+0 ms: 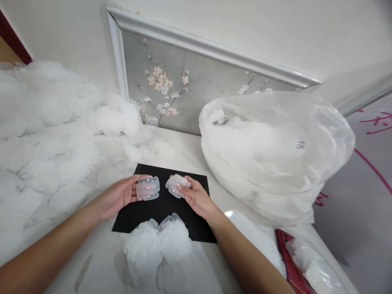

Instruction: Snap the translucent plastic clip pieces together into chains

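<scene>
My left hand (122, 194) holds a translucent, rounded-square piece (148, 188) with small tabs and dots, its fingers behind the piece. In my right hand (194, 194) is a similar translucent piece (177, 185), tilted and pinched between thumb and fingers. Both hands are raised over a black rectangular mat (171, 208) on the white table (180, 145), with a gap between the two pieces. Nearer to me, two stacks of the same whitish pieces stand side by side, a left stack (143, 249) and a right stack (175, 241), touching the mat's front edge.
A large heap of whitish pieces (45, 163) covers the left side. At the right stands a big clear plastic bag (269, 159) filled with more. A red object (290, 261) and a smaller plastic bag (318, 269) lie at the lower right. A framed floral panel (183, 90) is behind.
</scene>
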The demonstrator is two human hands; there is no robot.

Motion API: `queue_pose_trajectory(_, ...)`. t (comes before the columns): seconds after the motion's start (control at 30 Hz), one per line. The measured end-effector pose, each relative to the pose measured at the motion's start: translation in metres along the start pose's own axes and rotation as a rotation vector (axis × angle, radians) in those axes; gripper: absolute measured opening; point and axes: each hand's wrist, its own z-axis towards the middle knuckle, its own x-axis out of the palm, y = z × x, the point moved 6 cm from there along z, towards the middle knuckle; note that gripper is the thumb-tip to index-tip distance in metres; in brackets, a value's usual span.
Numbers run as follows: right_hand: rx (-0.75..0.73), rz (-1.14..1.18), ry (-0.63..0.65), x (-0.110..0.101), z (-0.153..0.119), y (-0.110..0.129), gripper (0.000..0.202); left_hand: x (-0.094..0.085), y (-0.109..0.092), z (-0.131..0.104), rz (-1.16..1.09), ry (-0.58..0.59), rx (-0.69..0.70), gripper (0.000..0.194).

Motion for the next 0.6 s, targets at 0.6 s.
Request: queue_pose_trajectory(0.6,-0.331,-0.573,-0.04,-0.009,-0.001,0.024,0.029,0.012,-0.021,-0.012,0.733,0.075,0.439,0.036)
